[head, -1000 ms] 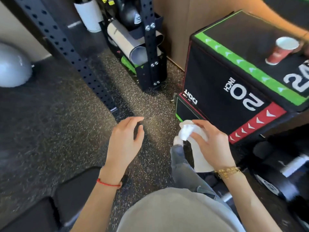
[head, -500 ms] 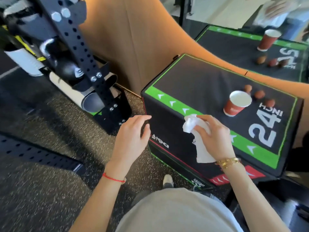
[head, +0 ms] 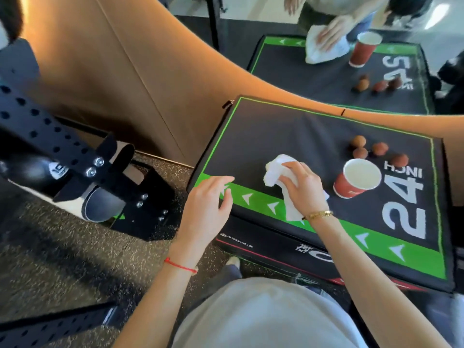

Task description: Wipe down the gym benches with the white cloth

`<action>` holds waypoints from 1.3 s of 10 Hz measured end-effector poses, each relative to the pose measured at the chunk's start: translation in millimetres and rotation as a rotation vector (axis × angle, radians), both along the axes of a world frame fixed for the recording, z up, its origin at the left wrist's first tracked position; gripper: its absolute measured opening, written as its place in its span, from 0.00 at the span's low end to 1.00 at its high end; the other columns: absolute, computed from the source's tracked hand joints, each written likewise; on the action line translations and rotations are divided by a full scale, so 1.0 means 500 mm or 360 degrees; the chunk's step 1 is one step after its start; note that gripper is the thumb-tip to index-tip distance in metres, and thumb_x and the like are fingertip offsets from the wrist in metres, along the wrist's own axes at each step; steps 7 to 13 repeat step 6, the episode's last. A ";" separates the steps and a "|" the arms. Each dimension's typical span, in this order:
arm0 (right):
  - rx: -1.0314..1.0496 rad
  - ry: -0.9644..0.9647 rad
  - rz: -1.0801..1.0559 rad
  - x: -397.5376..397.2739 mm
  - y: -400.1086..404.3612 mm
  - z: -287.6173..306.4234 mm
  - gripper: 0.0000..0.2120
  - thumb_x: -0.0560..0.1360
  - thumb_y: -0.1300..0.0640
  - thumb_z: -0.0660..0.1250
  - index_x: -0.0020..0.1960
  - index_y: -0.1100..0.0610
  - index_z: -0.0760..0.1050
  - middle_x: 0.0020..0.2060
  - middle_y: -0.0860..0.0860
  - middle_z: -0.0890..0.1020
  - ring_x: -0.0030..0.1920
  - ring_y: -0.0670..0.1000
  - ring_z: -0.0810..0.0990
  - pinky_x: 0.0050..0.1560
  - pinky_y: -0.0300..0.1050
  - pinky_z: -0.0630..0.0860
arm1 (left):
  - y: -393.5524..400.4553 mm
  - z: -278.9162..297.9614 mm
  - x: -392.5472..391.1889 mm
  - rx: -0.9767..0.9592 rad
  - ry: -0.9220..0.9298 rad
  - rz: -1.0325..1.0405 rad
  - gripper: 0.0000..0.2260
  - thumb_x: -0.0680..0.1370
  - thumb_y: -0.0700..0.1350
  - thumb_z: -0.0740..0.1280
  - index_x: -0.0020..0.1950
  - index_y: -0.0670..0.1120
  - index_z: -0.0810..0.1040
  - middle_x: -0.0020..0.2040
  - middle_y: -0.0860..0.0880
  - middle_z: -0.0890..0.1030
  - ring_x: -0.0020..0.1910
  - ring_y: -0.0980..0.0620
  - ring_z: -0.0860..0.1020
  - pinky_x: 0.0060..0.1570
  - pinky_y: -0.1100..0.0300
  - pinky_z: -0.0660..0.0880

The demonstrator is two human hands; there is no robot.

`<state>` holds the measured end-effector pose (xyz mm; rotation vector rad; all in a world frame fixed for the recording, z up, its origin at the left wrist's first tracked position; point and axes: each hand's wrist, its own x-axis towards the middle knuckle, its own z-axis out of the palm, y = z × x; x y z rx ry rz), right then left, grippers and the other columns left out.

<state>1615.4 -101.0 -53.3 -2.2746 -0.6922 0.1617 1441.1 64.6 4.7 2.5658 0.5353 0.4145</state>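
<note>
A black padded box with green borders and a white "24 INCH" mark stands in front of me. My right hand holds a crumpled white cloth over the box's top, near its front middle. Whether the cloth touches the surface I cannot tell. My left hand hovers with fingers spread over the box's front left corner, holding nothing.
A red paper cup and several small brown round things sit on the box's right side. A mirror behind it reflects the box, the cup and a hand with a cloth. A black perforated rack with a rolled mat stands at left.
My view has risen from the floor to the box's top. Both hands have moved forward: the right with the cloth is over the top, the left over the front left corner.
</note>
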 end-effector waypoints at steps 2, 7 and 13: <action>-0.0133 0.0164 -0.0010 -0.029 0.037 -0.025 0.17 0.76 0.57 0.71 0.64 0.59 0.75 0.62 0.57 0.75 0.59 0.58 0.75 0.51 0.33 0.60 | 0.094 -0.011 0.041 0.0018 0.0007 -0.0186 0.12 0.80 0.41 0.64 0.63 0.46 0.78 0.59 0.52 0.81 0.58 0.54 0.77 0.60 0.56 0.74; -0.0023 -0.0131 -0.0480 -0.122 0.020 0.086 0.20 0.77 0.57 0.69 0.67 0.55 0.73 0.65 0.50 0.76 0.72 0.51 0.67 0.67 0.38 0.61 | 0.190 -0.027 0.102 -0.0018 -0.0091 -0.0602 0.11 0.79 0.41 0.65 0.61 0.47 0.79 0.57 0.53 0.82 0.57 0.54 0.78 0.59 0.60 0.71; -0.0023 -0.0131 -0.0480 -0.122 0.020 0.086 0.20 0.77 0.57 0.69 0.67 0.55 0.73 0.65 0.50 0.76 0.72 0.51 0.67 0.67 0.38 0.61 | 0.190 -0.027 0.102 -0.0018 -0.0091 -0.0602 0.11 0.79 0.41 0.65 0.61 0.47 0.79 0.57 0.53 0.82 0.57 0.54 0.78 0.59 0.60 0.71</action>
